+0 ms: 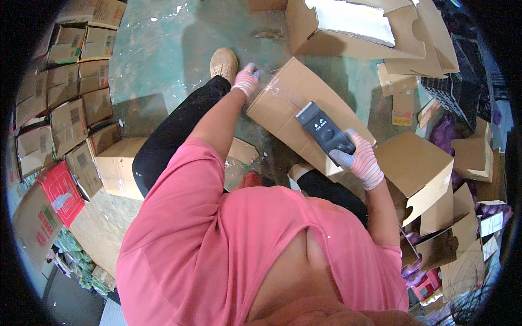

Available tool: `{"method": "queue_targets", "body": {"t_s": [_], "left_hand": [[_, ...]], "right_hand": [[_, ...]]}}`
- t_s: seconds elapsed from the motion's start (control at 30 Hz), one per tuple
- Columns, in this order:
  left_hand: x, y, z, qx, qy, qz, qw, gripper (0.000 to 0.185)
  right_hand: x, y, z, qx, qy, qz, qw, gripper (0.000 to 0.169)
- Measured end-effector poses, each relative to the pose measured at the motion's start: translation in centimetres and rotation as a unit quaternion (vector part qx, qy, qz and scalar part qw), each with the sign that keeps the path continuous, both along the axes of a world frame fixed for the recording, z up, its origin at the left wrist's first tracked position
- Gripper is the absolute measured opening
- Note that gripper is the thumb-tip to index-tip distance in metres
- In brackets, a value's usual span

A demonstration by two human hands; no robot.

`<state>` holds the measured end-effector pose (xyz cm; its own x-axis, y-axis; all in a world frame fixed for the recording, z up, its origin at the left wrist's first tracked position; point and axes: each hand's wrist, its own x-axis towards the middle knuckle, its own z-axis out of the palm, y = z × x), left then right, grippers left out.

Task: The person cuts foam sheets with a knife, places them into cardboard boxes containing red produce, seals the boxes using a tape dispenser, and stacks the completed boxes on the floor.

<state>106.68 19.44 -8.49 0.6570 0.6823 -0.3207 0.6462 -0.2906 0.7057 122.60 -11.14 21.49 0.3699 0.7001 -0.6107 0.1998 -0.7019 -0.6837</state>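
A brown cardboard carton [281,118] lies at an angle on the floor before me. Clear packing tape [274,89] shows as a shiny patch near its left end. My right hand [363,161], in a striped knit glove, grips a black hand-held tape dispenser [326,132] over the carton. The dispenser has a toothed metal edge at its far end and bears white writing. Just off the carton's left end is my left hand [247,79], gloved alike. Its fingers are blurred, so whether they pinch anything is unclear.
Stacked cartons [67,118] line the left side. An open carton with a white lining [355,24] stands ahead. Several more cartons [414,163] crowd the right, near a black plastic crate [444,95]. Cardboard scraps [242,150] lie on the green floor [142,61].
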Motion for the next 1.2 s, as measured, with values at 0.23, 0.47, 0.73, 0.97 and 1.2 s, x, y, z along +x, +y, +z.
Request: {"method": "queue_targets", "body": {"t_s": [0.23,0.47,0.73,0.97,1.2], "left_hand": [[1.6,-1.4,5.6,-0.05,0.315,-0.066,0.945,0.053],[3.7,1.2,5.8,-0.641,-0.034,0.109,0.759,0.07],[7.1,-7.3,19.1,0.041,0.185,-0.022,0.982,0.074],[6.6,-8.7,20.9,0.15,0.191,-0.006,0.97,0.068],[7.2,-8.9,20.5,0.182,0.23,-0.025,0.956,0.072]], "right_hand": [[0.6,0.0,0.0,-0.008,0.042,-0.021,0.999,0.047],[1.0,0.6,0.5,-0.017,0.001,0.03,0.999,0.05],[1.5,-0.7,-0.2,0.025,-0.02,0.048,0.998,0.061],[1.9,-4.7,2.5,-0.018,-0.067,0.065,0.995,0.052],[4.5,-19.0,3.2,-0.057,-0.027,-0.042,0.997,0.041]]}}
